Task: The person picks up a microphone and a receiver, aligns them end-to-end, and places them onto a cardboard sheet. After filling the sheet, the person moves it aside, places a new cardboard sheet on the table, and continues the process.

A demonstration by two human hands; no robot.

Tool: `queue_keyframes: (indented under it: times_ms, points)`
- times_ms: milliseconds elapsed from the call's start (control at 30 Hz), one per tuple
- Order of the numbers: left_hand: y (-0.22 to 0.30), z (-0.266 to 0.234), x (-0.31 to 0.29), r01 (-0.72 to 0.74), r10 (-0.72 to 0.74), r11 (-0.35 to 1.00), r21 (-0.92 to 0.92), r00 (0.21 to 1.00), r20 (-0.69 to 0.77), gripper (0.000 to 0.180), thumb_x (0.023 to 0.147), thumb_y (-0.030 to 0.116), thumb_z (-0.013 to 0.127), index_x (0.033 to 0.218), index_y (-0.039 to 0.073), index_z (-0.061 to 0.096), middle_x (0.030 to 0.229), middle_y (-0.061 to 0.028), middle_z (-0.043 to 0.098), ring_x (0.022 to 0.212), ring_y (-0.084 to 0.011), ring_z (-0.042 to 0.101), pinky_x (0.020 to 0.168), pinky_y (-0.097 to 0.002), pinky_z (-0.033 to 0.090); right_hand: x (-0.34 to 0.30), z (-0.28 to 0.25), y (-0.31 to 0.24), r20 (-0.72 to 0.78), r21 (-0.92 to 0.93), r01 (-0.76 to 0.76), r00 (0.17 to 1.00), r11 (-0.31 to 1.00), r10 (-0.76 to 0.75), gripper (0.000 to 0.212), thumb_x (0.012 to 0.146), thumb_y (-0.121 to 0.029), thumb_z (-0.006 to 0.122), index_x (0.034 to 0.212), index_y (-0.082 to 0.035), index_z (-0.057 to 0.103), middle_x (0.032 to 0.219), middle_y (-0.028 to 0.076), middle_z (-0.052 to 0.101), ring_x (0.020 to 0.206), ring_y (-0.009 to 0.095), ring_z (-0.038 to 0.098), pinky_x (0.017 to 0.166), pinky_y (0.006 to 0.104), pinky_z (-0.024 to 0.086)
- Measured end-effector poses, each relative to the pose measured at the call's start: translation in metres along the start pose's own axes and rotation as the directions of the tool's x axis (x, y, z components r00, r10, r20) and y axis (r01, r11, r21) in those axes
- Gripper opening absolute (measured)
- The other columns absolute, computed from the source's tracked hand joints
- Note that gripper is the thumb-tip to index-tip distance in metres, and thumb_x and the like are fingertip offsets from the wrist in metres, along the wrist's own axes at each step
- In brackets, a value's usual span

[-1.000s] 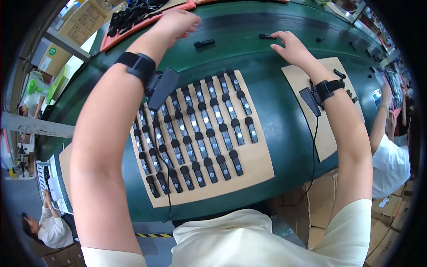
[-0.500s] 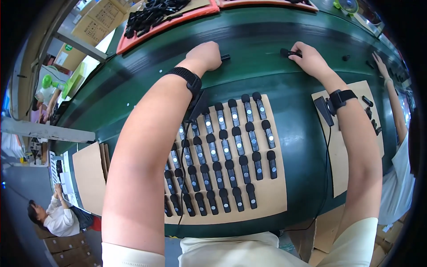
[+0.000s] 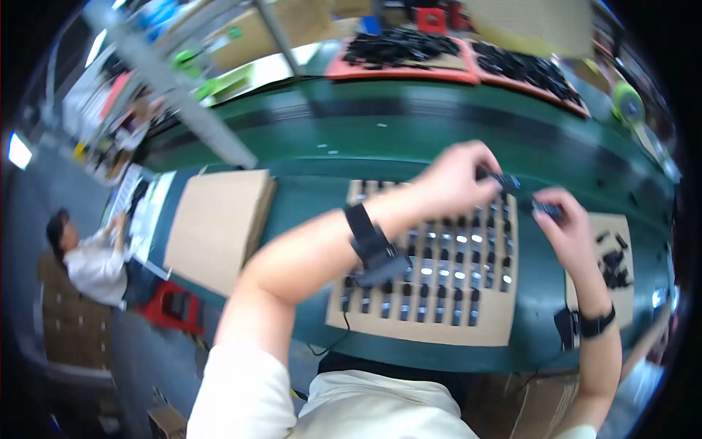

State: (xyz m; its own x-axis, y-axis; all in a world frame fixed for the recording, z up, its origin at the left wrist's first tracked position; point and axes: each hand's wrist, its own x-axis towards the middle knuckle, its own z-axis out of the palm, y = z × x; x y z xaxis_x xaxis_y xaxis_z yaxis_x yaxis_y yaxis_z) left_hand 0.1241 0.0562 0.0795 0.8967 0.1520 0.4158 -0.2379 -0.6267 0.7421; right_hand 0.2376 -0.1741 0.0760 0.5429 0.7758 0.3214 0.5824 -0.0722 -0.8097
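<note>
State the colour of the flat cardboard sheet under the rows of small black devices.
The flat cardboard sheet is plain light brown, clearest in the head view.

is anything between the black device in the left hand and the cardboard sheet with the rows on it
Nothing visible stands between the black device in the left hand and the cardboard sheet nearer the body. The left forearm extends over the sheet's left part and hides some of the rowed devices.

Beyond the left hand (image 3: 468,175) lies a shallow red plastic tray (image 3: 402,74); bodyward, slim black devices (image 3: 441,304) on a flat brown cardboard sheet (image 3: 495,320); leftward, a rectangular brown cardboard stack (image 3: 216,227).
</note>
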Motion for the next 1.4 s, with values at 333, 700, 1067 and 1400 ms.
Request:
queue_keyframes:
  times_ms: [333,700,1067,1400]
  points:
    - [0.046,-0.041,-0.202,0.197,-0.295,0.737,-0.647,0.954,-0.046,0.027,0.084,-0.004,0.068,0.109,-0.001,0.058,0.104,-0.0065,0.062,0.094,-0.0111,0.062,0.083,-0.0265,0.052,-0.101,0.054,-0.073,0.074,0.137,-0.005,0.997,0.991,-0.006,0.024,0.079,0.003,0.065,0.102,0.001,0.059,0.095,0.007,0.052,0.087,0.015,0.051,0.080,0.0237,0.040]
    - [0.019,-0.057,-0.278,0.209,-0.468,0.598,-0.774,0.875,-0.126,0.028,0.086,-0.004,0.066,0.112,-0.001,0.057,0.106,-0.0089,0.064,0.095,-0.0142,0.064,0.085,-0.0274,0.053,-0.146,0.104,-0.077,-0.055,0.427,-0.246,0.953,0.870,0.297,0.028,0.078,0.002,0.067,0.103,0.001,0.056,0.096,0.005,0.049,0.087,0.012,0.049,0.079,0.0214,0.040]
    - [0.027,-0.068,-0.276,0.282,-0.449,0.722,-0.632,0.886,-0.118,0.028,0.085,-0.005,0.068,0.111,-0.001,0.062,0.108,-0.0084,0.065,0.101,-0.0141,0.062,0.090,-0.0266,0.049,-0.123,0.112,-0.080,-0.012,0.381,-0.243,0.963,0.892,0.268,0.029,0.076,0.006,0.067,0.102,0.000,0.055,0.095,0.005,0.048,0.084,0.011,0.050,0.077,0.0208,0.042]
    - [0.034,-0.057,-0.255,0.294,-0.495,0.733,-0.613,0.849,-0.186,0.029,0.079,-0.010,0.071,0.106,-0.003,0.064,0.103,-0.0103,0.066,0.100,-0.0150,0.062,0.089,-0.0279,0.049,-0.079,0.139,-0.064,0.144,0.312,-0.171,0.981,0.935,0.131,0.027,0.072,0.007,0.072,0.097,0.000,0.063,0.096,0.008,0.059,0.088,0.017,0.057,0.078,0.0270,0.046]
